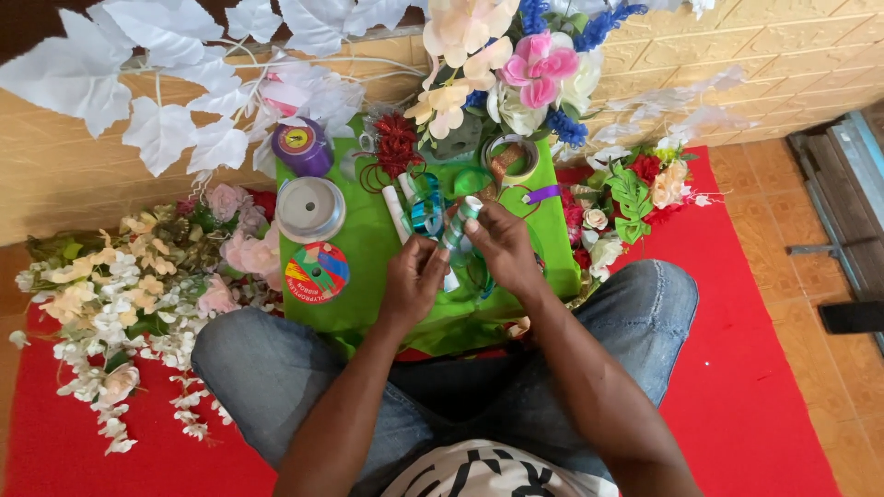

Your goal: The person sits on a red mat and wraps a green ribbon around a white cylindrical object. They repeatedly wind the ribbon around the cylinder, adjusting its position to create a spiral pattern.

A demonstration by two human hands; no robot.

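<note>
A person sits cross-legged in blue jeans on a red floor mat [764, 405], both hands working over a bright green cloth sheet [368, 248] spread in front of the knees. The left hand [412, 281] is curled closed, its fingers pinching a shiny green-and-blue ribbon strip [428, 212] near its lower end. The right hand [502, 244] is also closed, thumb and fingertips pinching the same ribbon where a pale green loop [468, 210] rises just above the knuckles. The ribbon sits between the two hands, over the middle of the green sheet. On the sheet to the left lie a flat multicoloured ribbon disc [317, 271], a silver-grey ribbon spool [310, 208] and a purple ribbon spool [303, 147]. A red curly ribbon bunch [396, 145] lies near the far edge. White and cream artificial flower sprays [110, 304] lie on the mat to the left, and mixed pink, red and white artificial flowers [635, 193] to the right
</note>
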